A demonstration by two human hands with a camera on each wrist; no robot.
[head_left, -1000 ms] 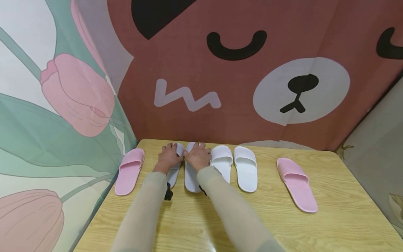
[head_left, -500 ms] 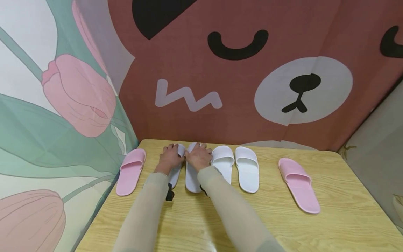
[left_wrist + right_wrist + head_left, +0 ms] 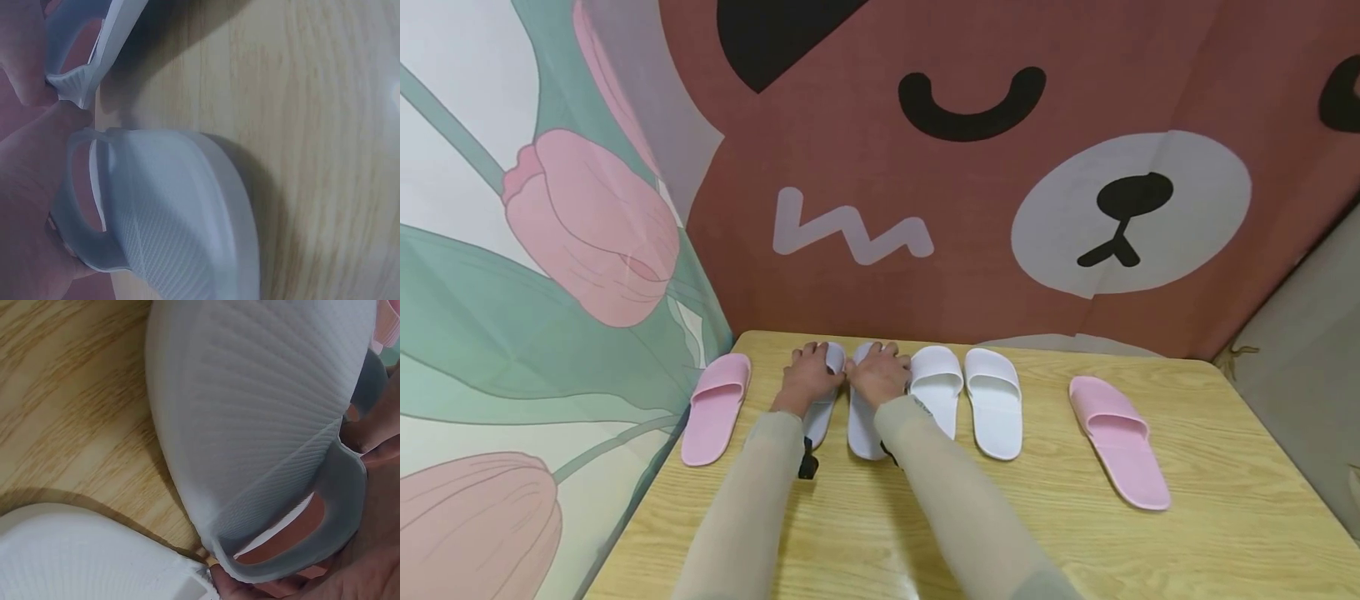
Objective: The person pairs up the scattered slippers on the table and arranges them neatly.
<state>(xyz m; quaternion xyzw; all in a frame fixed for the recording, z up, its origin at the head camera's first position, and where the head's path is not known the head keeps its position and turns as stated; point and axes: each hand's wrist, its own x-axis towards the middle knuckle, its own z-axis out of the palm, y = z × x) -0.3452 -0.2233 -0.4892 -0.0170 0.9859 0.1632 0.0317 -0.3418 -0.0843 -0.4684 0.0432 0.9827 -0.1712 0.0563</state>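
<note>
A pair of pale grey slide slippers stands side by side on the wooden table's back part. My left hand (image 3: 809, 379) lies over the strap of the left grey slipper (image 3: 820, 427), fingers on one side and thumb on the other; the slipper's ribbed sole (image 3: 169, 212) fills much of the left wrist view. My right hand (image 3: 880, 375) grips the right grey slipper (image 3: 863, 432) the same way across its strap (image 3: 340, 494). The two thumbs are close together between the slippers. Much of both straps is hidden under the hands in the head view.
A white slipper pair, left one (image 3: 936, 383) and right one (image 3: 996, 408), stands right of my right hand. One pink slipper (image 3: 715, 412) is at the left edge, another (image 3: 1123, 454) lies angled at right. Printed cloth (image 3: 970, 183) hangs behind the table (image 3: 1225, 500).
</note>
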